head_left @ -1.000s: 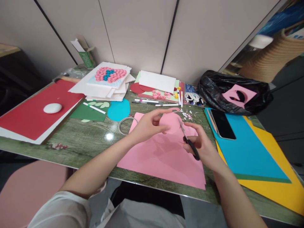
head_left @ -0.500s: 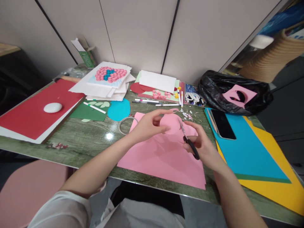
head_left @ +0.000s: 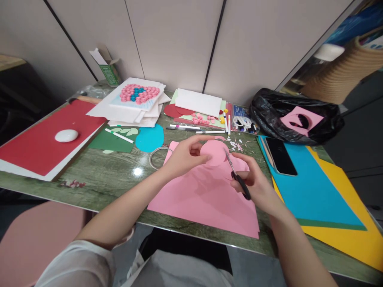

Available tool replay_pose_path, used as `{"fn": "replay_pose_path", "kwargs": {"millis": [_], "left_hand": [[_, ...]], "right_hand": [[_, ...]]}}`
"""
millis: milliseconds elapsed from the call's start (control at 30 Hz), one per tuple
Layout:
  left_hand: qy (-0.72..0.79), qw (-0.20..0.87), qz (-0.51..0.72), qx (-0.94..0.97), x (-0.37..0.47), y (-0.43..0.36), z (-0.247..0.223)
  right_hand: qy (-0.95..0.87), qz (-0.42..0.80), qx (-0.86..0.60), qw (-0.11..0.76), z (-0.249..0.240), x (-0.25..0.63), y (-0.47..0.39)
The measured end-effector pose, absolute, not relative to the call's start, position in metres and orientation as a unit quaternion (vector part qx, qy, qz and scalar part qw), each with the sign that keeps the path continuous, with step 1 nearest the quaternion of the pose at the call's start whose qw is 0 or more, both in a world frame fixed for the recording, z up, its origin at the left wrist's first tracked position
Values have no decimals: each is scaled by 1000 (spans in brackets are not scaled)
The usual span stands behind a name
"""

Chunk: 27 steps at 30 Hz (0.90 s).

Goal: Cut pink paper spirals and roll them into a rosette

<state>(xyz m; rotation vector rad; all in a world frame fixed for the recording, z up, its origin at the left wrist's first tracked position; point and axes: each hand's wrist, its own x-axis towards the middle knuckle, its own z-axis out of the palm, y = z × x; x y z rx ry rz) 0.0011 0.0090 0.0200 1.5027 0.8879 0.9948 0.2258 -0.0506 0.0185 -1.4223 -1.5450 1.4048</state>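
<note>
A round piece of pink paper [head_left: 213, 153] is pinched at its left side by my left hand [head_left: 188, 155]. My right hand [head_left: 254, 181] grips black-handled scissors [head_left: 241, 184], their blades reaching up to the right edge of the round. Under both hands lie large pink paper sheets [head_left: 203, 203], with more pink paper [head_left: 237, 163] just behind the scissors. Small paper scraps [head_left: 235, 144] are scattered beyond the blades. A roll of tape [head_left: 154, 161] rests left of my left hand, partly under the pink sheet's corner or beside it; I cannot tell which.
Blue paper [head_left: 311, 195] and a phone [head_left: 281, 156] lie on the right, near a black plastic bag [head_left: 266, 115]. Pens [head_left: 185, 127] lie behind the hands. On the left are red paper [head_left: 38, 139], a white oval object [head_left: 66, 136] and stacked white sheets [head_left: 104, 107].
The pink round has turned and tilted slightly in my left hand, showing more of its face. My left hand has shifted a little; the right hand with the scissors stays nearly in place.
</note>
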Motion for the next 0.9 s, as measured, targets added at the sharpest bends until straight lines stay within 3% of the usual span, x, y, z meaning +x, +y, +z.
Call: {"fn": "replay_pose_path", "kwargs": {"millis": [467, 900], "left_hand": [[368, 553, 446, 600, 1, 13, 16], [357, 579, 389, 621, 1, 10, 19]], "right_hand": [[-588, 523, -539, 301, 18, 227, -50], [-601, 536, -511, 300, 19, 225, -50]]}}
